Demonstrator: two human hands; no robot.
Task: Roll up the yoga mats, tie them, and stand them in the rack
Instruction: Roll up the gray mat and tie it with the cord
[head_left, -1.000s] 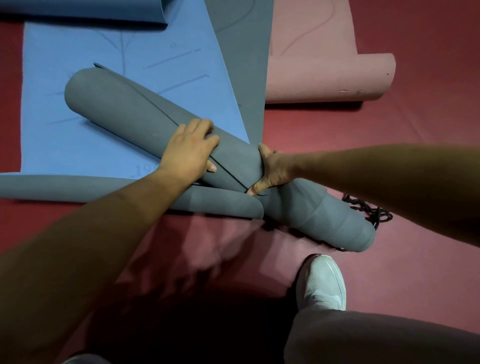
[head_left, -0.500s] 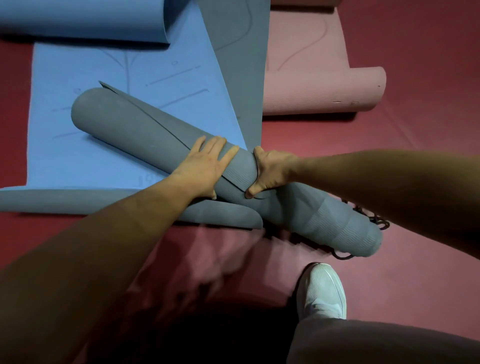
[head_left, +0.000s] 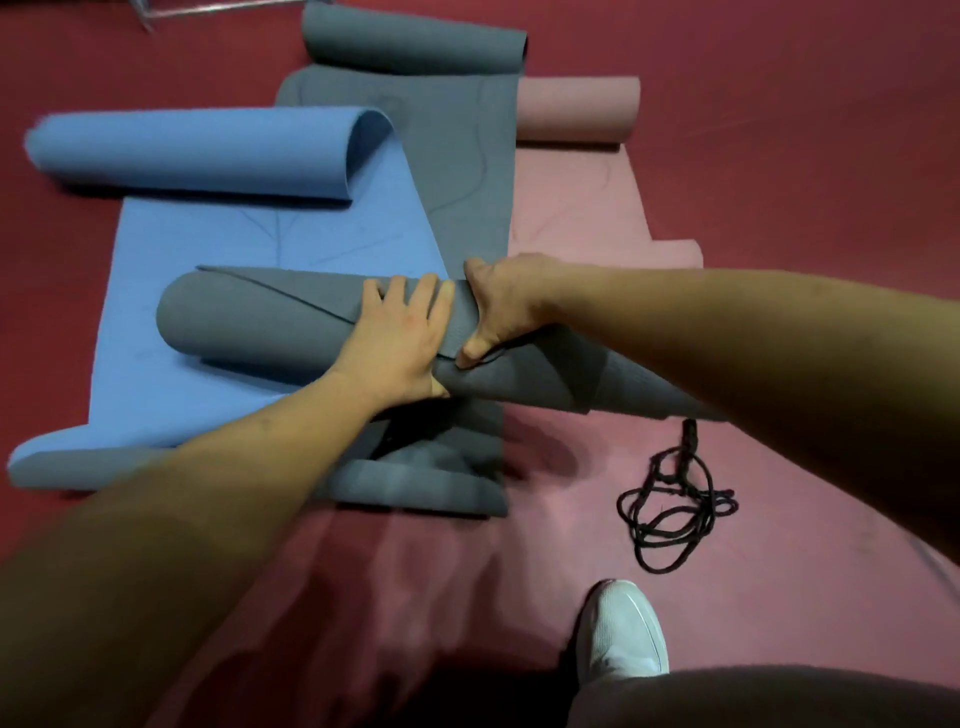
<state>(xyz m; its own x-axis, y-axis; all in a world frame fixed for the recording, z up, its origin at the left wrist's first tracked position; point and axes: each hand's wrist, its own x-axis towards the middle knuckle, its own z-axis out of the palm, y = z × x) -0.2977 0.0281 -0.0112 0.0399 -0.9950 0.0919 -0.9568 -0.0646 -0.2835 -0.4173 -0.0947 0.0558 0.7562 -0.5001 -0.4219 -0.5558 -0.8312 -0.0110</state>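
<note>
the grey roll (head_left: 249, 322) lies under both hands, across the blue mat (head_left: 171, 249). left hand (head_left: 395, 338) presses flat, fingers (head_left: 427, 296) straight; right hand (head_left: 506, 306), just beside, clasps the roll. soft, light, springy foam, i judge: hold mid-roll, over the loose flap.

left hand (head_left: 396, 340) flat on grey roll (head_left: 244, 327)

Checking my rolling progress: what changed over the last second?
The grey roll swung from diagonal to nearly level across the blue mat, its right end clearing the black cord. The left hand flattened its fingers onto it. The right hand still grips the roll.
</note>
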